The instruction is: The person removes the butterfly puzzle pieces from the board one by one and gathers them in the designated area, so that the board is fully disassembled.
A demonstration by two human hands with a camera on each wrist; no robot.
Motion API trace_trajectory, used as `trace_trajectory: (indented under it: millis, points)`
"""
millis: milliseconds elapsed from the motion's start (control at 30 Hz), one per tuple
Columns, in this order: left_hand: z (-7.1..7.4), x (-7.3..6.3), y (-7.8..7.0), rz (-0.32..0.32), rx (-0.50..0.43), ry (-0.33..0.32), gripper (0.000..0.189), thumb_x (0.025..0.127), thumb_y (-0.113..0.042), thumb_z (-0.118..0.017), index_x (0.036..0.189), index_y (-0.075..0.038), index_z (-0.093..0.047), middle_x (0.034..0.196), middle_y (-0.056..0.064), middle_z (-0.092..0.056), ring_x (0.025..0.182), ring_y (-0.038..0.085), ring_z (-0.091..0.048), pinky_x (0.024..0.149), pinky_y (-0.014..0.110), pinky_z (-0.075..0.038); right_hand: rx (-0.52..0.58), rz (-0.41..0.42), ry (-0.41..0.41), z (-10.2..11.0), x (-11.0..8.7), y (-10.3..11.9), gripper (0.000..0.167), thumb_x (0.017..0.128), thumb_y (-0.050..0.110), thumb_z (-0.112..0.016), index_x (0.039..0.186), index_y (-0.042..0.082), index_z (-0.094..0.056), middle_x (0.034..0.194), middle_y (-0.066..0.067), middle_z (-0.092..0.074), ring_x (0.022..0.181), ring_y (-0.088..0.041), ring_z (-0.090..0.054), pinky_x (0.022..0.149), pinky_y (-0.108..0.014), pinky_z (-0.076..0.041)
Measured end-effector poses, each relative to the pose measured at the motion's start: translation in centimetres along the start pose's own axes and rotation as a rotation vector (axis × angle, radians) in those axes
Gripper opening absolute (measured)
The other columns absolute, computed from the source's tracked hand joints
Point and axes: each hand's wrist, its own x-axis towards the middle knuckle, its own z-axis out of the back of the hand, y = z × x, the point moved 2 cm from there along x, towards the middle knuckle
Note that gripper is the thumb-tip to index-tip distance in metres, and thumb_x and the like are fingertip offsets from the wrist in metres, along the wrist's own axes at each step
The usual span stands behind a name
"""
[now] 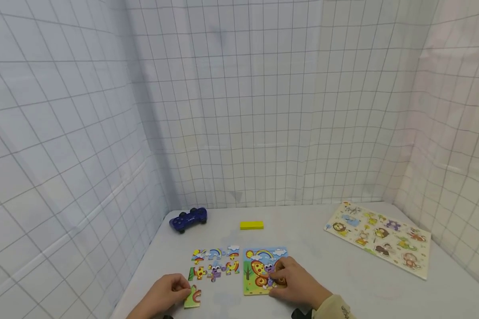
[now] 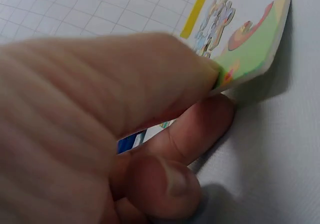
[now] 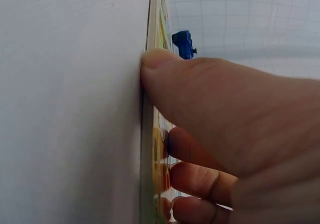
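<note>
My left hand [image 1: 167, 292] pinches a jigsaw piece [image 1: 193, 297], green with a red curve, between thumb and fingers. The left wrist view shows this piece [image 2: 257, 41] tilted, its outer edge raised off the tabletop. My right hand [image 1: 297, 282] rests on a square butterfly puzzle board [image 1: 252, 285]. In the right wrist view its thumb presses against the board's edge [image 3: 146, 116], and the other fingertips [image 3: 182, 146] touch the picture face. Several loose jigsaw pieces [image 1: 214, 270] lie in two rows between the hands, left of the board.
A blue game controller [image 1: 189, 219] lies at the back left. Behind the board is a yellow bar-shaped block [image 1: 251, 225]. A large animal puzzle board [image 1: 377, 241] lies slanted on the right. Grid-patterned cloth walls [image 1: 239, 110] surround the white table [image 1: 303, 230].
</note>
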Motion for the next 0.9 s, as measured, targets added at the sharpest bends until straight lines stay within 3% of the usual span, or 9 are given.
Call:
trace_trajectory:
  millis: [233, 600, 900]
  points:
    - [-0.11, 0.04, -0.02, 0.041, 0.031, -0.023, 0.016, 0.092, -0.024, -0.076, 0.089, -0.01, -0.068, 0.073, -0.002, -0.06, 0.064, 0.015, -0.052, 0.054, 0.026, -0.042, -0.004, 0.015, -0.009, -0.15, 0.01, -0.07, 0.05, 0.086, 0.055, -0.078, 0.121, 0.019, -0.078, 0.109, 0.013, -0.05, 0.097, -0.005, -0.04, 0.083, -0.027, -0.044]
    - [-0.42, 0.66, -0.39, 0.076, 0.114, -0.063, 0.025, 0.09, -0.034, -0.079, 0.086, -0.013, -0.066, 0.072, -0.002, -0.058, 0.064, 0.016, -0.051, 0.055, 0.027, -0.04, -0.003, -0.026, 0.002, 0.18, -0.02, 0.11, 0.051, 0.086, 0.055, -0.079, 0.123, 0.02, -0.077, 0.109, 0.013, -0.05, 0.096, -0.005, -0.039, 0.082, -0.027, -0.043]
    - [-0.7, 0.72, -0.69, 0.192, 0.168, -0.136, 0.032, 0.085, -0.034, -0.085, 0.081, -0.011, -0.063, 0.071, 0.0, -0.057, 0.064, 0.015, -0.05, 0.058, 0.027, -0.039, 0.019, -0.022, 0.003, 0.0, -0.02, 0.07, 0.051, 0.086, 0.055, -0.079, 0.122, 0.02, -0.077, 0.109, 0.014, -0.051, 0.097, -0.005, -0.04, 0.083, -0.027, -0.044]
